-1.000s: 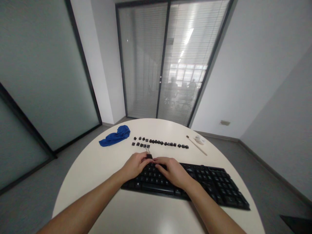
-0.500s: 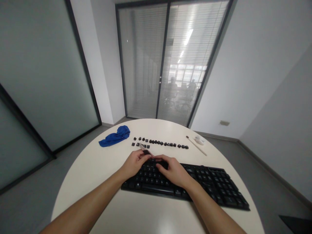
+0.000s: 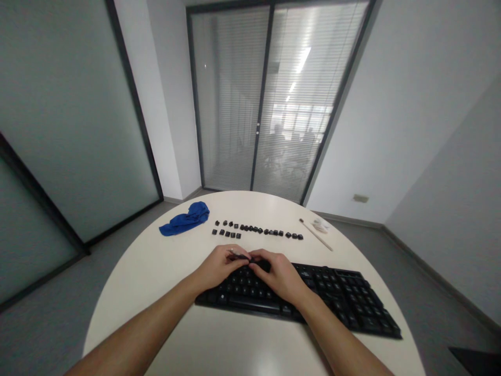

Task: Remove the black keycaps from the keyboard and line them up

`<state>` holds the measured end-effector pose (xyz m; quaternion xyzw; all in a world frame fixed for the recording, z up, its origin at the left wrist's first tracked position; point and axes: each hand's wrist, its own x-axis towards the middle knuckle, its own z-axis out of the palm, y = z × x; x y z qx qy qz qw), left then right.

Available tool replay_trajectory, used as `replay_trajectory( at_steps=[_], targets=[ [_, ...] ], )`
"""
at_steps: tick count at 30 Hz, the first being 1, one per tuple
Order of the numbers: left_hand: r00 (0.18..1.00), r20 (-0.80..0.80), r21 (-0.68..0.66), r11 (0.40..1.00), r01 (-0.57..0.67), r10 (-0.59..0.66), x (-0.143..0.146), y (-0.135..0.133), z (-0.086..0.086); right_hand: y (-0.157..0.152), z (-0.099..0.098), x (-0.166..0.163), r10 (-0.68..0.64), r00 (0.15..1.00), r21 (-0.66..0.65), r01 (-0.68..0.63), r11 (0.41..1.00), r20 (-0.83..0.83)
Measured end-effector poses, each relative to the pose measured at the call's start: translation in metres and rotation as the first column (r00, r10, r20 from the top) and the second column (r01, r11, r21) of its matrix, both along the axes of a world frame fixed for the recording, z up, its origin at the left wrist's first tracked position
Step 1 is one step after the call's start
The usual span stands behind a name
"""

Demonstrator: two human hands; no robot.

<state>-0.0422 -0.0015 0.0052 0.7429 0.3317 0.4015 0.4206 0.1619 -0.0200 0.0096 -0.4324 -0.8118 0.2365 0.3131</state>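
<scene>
A bare left hand (image 3: 215,267) and a bare right hand (image 3: 278,272) meet over the far edge of a long black plastic keyboard (image 3: 348,300), toward its left end. The left fingers are closed on a small dark clip with pale metal wire handles (image 3: 236,253), mostly hidden by the hand. The right fingers are bent, their tips beside the left ones, with a gap between thumb and forefinger farther back; whether they grip anything, I cannot tell. The right forearm crosses above the keyboard, while the left forearm comes in from the near left.

The keyboard lies lengthwise on a round, cream-white tabletop (image 3: 195,339), its right end slightly nearer. Beyond the hands, small black square keycaps lie in two lines: a long far row (image 3: 260,230) running left to right, and a short near row of five (image 3: 227,234) at the left. A crumpled blue cloth (image 3: 183,220) lies at the far left. At the far right, a slim pale-handled brush with a dark head (image 3: 318,236) lies slantwise, just beside a small whitish crumpled item (image 3: 321,225).
</scene>
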Motion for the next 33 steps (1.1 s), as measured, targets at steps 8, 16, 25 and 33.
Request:
replay_trajectory(
  at_steps=[8, 16, 25, 33],
  targets=[
    [1.000, -0.008, -0.012, 1.000, -0.010, 0.010, -0.001, 0.000, -0.002, 0.003, -0.004, 0.001, -0.037, 0.999, -0.006, 0.037, 0.999, 0.018],
    [0.996, -0.079, 0.098, 0.994, 0.036, -0.028, -0.003, 0.000, -0.003, 0.005, -0.001, 0.002, -0.036, 0.996, -0.103, 0.027, 0.994, -0.081],
    [0.932, -0.351, 0.328, 0.921, 0.210, -0.087, -0.012, -0.004, 0.006, 0.011, -0.003, 0.009, 0.035, 0.989, -0.185, -0.062, 0.981, -0.143],
    [0.898, -0.430, 0.398, 0.874, 0.279, -0.091, -0.016, 0.001, -0.003, 0.012, -0.007, 0.008, -0.029, 0.995, -0.128, 0.016, 0.992, -0.097]
  ],
)
